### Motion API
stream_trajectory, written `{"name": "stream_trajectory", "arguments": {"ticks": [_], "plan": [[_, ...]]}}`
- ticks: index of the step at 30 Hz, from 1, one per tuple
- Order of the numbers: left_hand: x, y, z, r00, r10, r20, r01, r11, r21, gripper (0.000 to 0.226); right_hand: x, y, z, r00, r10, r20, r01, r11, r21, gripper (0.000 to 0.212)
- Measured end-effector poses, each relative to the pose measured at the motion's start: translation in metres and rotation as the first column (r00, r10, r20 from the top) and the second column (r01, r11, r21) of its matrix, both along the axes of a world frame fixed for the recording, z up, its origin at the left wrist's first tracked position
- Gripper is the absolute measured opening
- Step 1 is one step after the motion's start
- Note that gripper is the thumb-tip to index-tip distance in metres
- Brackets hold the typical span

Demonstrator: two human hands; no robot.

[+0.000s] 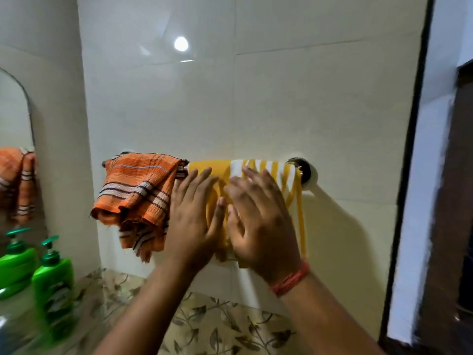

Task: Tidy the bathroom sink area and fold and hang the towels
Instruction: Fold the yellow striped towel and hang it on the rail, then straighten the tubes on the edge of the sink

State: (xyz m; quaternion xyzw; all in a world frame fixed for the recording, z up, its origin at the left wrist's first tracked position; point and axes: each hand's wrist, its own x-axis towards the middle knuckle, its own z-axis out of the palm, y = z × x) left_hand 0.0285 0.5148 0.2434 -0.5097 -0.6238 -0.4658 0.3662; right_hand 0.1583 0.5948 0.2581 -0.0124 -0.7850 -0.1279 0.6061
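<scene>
Two towels hang side by side on a wall rail across the middle of the frame. At the far left edge, a mirror [15,139] shows a reflection of the orange cloth, and below it, in the lower left, a green pump bottle [52,285] stands on the leaf-patterned desk [210,326] with its own reflection just behind it. Moving right, the orange checked towel [138,196] is draped over the left end of the towel rail [298,166], bunched and uneven, its frayed lower corner hanging down toward the desk. Just beside it, touching at the edge, the yellow-and-white striped towel [258,166] covers the rest of the rail up to the round chrome mount on the right.

Both hands lie flat against the front of the striped towel. The left hand [194,213] has its fingers straight and slightly spread, pressing the cloth near the orange towel's edge. The right hand [261,219] is likewise released and flat, fingers extended upward to the rail (motion blur softens the fingertips), and an orange thread band [290,279] circles its wrist. The thumbs almost meet at the towel's middle. A dark door frame [409,175] runs down the right side of the frame.
</scene>
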Motion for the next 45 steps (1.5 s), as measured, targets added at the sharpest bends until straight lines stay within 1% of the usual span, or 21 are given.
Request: {"name": "stream_trajectory", "arguments": {"ticks": [2,4,6,7,9,11,12,15,18,20,21,25,28,31,33,35,39,40,43,45], "plan": [[0.005,-0.016,-0.028,0.998,0.063,0.028,-0.064,0.997,0.032,0.047,-0.010,-0.005,-0.026,0.997,0.075,0.026,-0.075,0.997,-0.012,0.032],[0.007,-0.031,-0.057,0.983,0.165,0.079,-0.169,0.984,0.052,0.048,-0.019,-0.005,-0.049,0.985,0.160,0.057,-0.158,0.986,-0.048,0.033],[0.009,-0.045,-0.086,0.946,0.292,0.142,-0.300,0.953,0.036,0.050,-0.028,-0.005,-0.072,0.961,0.259,0.098,-0.249,0.963,-0.102,0.036],[0.010,-0.050,-0.100,0.918,0.354,0.180,-0.361,0.933,0.003,0.053,-0.031,-0.005,-0.081,0.947,0.299,0.121,-0.283,0.950,-0.128,0.037],[0.016,-0.059,-0.130,0.830,0.493,0.261,-0.487,0.869,-0.091,0.057,-0.038,-0.008,-0.104,0.902,0.391,0.182,-0.359,0.915,-0.185,0.040],[0.025,-0.069,-0.159,0.737,0.604,0.303,-0.572,0.796,-0.196,0.061,-0.043,-0.013,-0.131,0.845,0.461,0.270,-0.403,0.882,-0.243,0.043],[0.028,-0.072,-0.170,0.696,0.647,0.311,-0.595,0.763,-0.253,0.063,-0.047,-0.015,-0.143,0.818,0.477,0.320,-0.401,0.873,-0.278,0.045],[0.054,-0.091,-0.213,0.518,0.792,0.323,-0.666,0.610,-0.430,0.066,-0.053,-0.026,-0.192,0.710,0.528,0.466,-0.377,0.844,-0.381,0.048],[0.088,-0.117,-0.256,0.348,0.882,0.318,-0.660,0.472,-0.585,0.068,-0.050,-0.048,-0.242,0.607,0.571,0.552,-0.340,0.815,-0.469,0.051],[0.109,-0.134,-0.279,0.252,0.924,0.288,-0.627,0.383,-0.679,0.070,-0.046,-0.066,-0.272,0.530,0.607,0.592,-0.323,0.791,-0.520,0.055],[0.117,-0.141,-0.289,0.213,0.936,0.281,-0.598,0.352,-0.720,0.071,-0.043,-0.074,-0.285,0.485,0.615,0.622,-0.303,0.785,-0.540,0.058],[0.137,-0.170,-0.324,0.073,0.956,0.286,-0.512,0.282,-0.812,0.074,-0.039,-0.105,-0.324,0.294,0.633,0.716,-0.215,0.774,-0.596,0.068],[0.145,-0.189,-0.351,-0.022,0.964,0.266,-0.430,0.231,-0.873,0.071,-0.038,-0.126,-0.344,0.195,0.606,0.771,-0.162,0.796,-0.584,0.071],[0.151,-0.211,-0.378,-0.102,0.962,0.253,-0.333,0.207,-0.920,0.067,-0.039,-0.147,-0.364,0.107,0.574,0.812,-0.121,0.818,-0.562,0.071],[0.152,-0.224,-0.390,-0.134,0.960,0.244,-0.289,0.198,-0.937,0.068,-0.042,-0.159,-0.375,0.061,0.543,0.838,-0.113,0.837,-0.535,0.071],[0.150,-0.238,-0.400,-0.132,0.964,0.233,-0.259,0.193,-0.946,0.070,-0.047,-0.172,-0.386,0.032,0.522,0.852,-0.105,0.850,-0.517,0.071],[0.134,-0.270,-0.412,-0.122,0.972,0.203,-0.239,0.170,-0.956,0.084,-0.061,-0.195,-0.396,0.019,0.483,0.875,-0.089,0.873,-0.480,0.071],[0.128,-0.280,-0.413,-0.123,0.970,0.208,-0.238,0.174,-0.956,0.083,-0.067,-0.202,-0.397,0.023,0.469,0.883,-0.088,0.881,-0.466,0.072],[0.110,-0.306,-0.416,-0.124,0.969,0.215,-0.231,0.183,-0.956,0.071,-0.084,-0.222,-0.401,0.031,0.433,0.901,-0.088,0.899,-0.429,0.072],[0.101,-0.322,-0.418,-0.127,0.968,0.215,-0.226,0.183,-0.957,0.070,-0.094,-0.235,-0.404,0.029,0.429,0.903,-0.075,0.901,-0.426,0.072]]}}
